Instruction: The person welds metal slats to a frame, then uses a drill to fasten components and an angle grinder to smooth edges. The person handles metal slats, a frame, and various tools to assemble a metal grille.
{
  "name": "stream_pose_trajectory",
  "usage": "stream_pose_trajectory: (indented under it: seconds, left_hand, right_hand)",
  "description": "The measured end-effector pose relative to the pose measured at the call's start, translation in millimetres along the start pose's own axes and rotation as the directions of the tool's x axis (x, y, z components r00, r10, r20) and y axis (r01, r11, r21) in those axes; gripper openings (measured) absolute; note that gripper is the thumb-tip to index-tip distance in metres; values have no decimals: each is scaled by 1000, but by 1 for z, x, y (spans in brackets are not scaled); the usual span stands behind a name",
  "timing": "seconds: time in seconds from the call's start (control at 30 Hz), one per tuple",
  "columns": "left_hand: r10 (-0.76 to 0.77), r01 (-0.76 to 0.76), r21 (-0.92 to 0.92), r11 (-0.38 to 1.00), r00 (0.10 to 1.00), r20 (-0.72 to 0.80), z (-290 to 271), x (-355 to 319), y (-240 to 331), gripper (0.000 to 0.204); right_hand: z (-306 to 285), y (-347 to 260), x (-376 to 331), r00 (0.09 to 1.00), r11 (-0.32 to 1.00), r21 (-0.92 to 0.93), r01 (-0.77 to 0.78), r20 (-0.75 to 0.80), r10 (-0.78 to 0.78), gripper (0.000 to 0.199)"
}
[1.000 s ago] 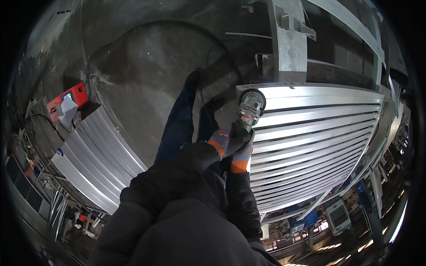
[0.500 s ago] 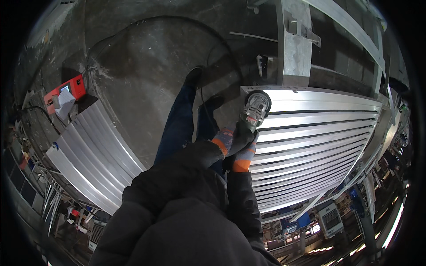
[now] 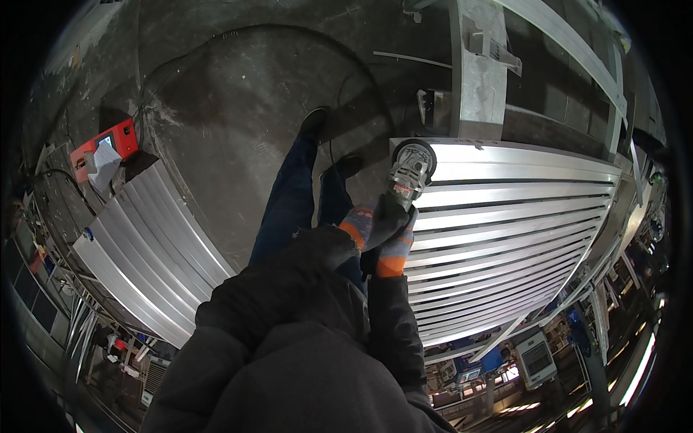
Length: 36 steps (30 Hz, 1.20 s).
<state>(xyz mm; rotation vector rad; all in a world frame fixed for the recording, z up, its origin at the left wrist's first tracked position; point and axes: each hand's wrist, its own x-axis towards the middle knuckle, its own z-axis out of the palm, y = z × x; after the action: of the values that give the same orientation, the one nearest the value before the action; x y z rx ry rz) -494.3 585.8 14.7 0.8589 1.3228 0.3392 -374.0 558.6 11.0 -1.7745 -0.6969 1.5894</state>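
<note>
An angle grinder (image 3: 408, 177) with a grey metal head and a round disc is held at the near left corner of a slatted silver metal panel (image 3: 498, 173). My left hand (image 3: 375, 222), in a grey and orange glove with dark fingers, is closed round the grinder's body. Just below and to the right, my right hand (image 3: 398, 244), gloved alike, grips its rear part. The overlapping hands hide most of the handle. The disc overlaps the panel's corner; whether it touches the metal I cannot tell.
Stacked silver metal profiles (image 3: 155, 249) lie at the left, beside a red machine (image 3: 108, 150) with papers on it. A black cable (image 3: 289, 29) curves over the floor. An upright metal frame (image 3: 482, 79) stands beyond the panel. My legs (image 3: 289, 195) are left of the grinder.
The grinder, with both my hands on it, has shifted slightly left and upward at the panel's corner. My grip looks the same.
</note>
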Motion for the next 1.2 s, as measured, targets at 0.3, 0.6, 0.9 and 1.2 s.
stream_pose_trajectory:
  seconds: [0.3, 0.6, 0.9, 1.2]
  left_hand:
    - [89, -101, 197, 975, 994, 69, 58, 7, -36, 41]
    - [-33, 14, 174, 985, 994, 107, -22, -35, 16, 47]
    - [372, -508, 834, 215, 832, 411, -30, -37, -9, 26]
    - [239, -502, 797, -335, 773, 587, -33, -32, 0, 22]
  right_hand:
    - [-33, 0, -33, 999, 982, 189, 19, -53, -9, 41]
    - [-10, 8, -39, 975, 988, -133, 82, 217, -51, 52]
    - [20, -8, -33, 965, 982, -104, 157, 227, -130, 66]
    - [24, -3, -27, 965, 981, 52, 187, 176, -194, 74]
